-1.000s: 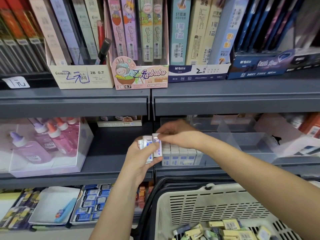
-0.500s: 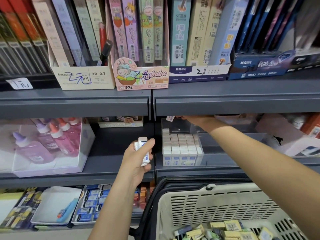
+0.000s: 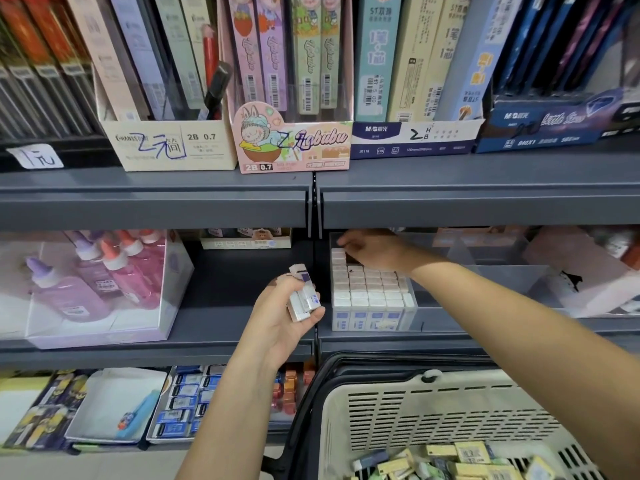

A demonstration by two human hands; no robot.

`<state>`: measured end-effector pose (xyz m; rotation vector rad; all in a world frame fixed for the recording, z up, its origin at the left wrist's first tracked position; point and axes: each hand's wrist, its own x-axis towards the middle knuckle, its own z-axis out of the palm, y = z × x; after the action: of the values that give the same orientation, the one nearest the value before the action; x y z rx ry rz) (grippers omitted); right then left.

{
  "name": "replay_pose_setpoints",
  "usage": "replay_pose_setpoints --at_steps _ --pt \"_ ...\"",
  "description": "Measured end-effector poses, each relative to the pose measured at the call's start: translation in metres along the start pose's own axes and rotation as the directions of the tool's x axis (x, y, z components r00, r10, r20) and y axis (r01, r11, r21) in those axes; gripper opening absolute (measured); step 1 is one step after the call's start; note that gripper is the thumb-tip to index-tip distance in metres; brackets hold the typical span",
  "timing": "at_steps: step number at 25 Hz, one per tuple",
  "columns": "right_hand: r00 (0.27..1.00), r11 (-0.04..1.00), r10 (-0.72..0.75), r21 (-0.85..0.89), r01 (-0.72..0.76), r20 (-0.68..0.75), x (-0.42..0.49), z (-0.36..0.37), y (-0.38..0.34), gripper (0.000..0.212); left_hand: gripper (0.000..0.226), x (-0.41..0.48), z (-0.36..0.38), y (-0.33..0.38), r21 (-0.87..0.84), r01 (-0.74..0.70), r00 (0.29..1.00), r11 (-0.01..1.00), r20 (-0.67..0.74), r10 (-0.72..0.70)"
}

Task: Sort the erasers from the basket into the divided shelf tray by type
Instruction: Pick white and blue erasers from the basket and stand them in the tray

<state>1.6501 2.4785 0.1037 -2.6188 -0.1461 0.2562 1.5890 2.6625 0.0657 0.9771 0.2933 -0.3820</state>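
My left hand [image 3: 277,320] is shut on a small stack of white erasers with blue-purple sleeves [image 3: 304,296], held in front of the middle shelf. My right hand [image 3: 375,251] reaches into the clear divided tray [image 3: 446,318], fingertips down at the back-left corner. They touch the back row of the matching white erasers [image 3: 370,292] that fill this left compartment in neat rows. The fingers hide whether they grip an eraser. The cream basket [image 3: 450,417] with a black rim is at bottom right, with several yellow and green erasers [image 3: 464,455] loose in it.
The grey upper shelf edge [image 3: 485,209] hangs just above my right hand. A clear box of pink and purple glue bottles [image 3: 90,285] stands on the left of the middle shelf. Trays of blue-sleeved erasers [image 3: 187,403] lie on the lower shelf. The tray's right compartments [image 3: 502,278] look bare.
My right hand took an eraser from the stack in my left hand and carried it to the back of the tray compartment. My left hand stayed in place with a smaller stack.
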Motion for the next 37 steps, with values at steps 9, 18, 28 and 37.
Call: replay_pose_setpoints --at_steps 9,18,28,37 --pt "0.984 0.919 -0.180 0.358 0.163 0.013 -0.042 -0.005 -0.037 0.009 0.020 -0.012 0.014 0.004 0.121 -0.049 0.996 0.992 0.085 0.039" --pt "0.995 0.805 -0.071 0.593 0.017 0.068 -0.054 -0.018 -0.027 0.015 0.021 -0.017 0.022 0.000 0.147 -0.224 0.972 0.963 0.105 0.210" --pt "0.984 0.912 0.177 0.371 -0.174 0.027 -0.023 -0.043 -0.002 0.040 0.011 -0.007 0.011 0.001 -0.025 -0.101 0.994 0.995 -0.042 0.100" --pt "0.993 0.999 0.032 0.019 -0.030 -0.114 0.009 0.004 -0.006 0.029 0.008 -0.002 -0.004 -0.003 0.134 -0.162 0.984 0.978 -0.057 0.171"
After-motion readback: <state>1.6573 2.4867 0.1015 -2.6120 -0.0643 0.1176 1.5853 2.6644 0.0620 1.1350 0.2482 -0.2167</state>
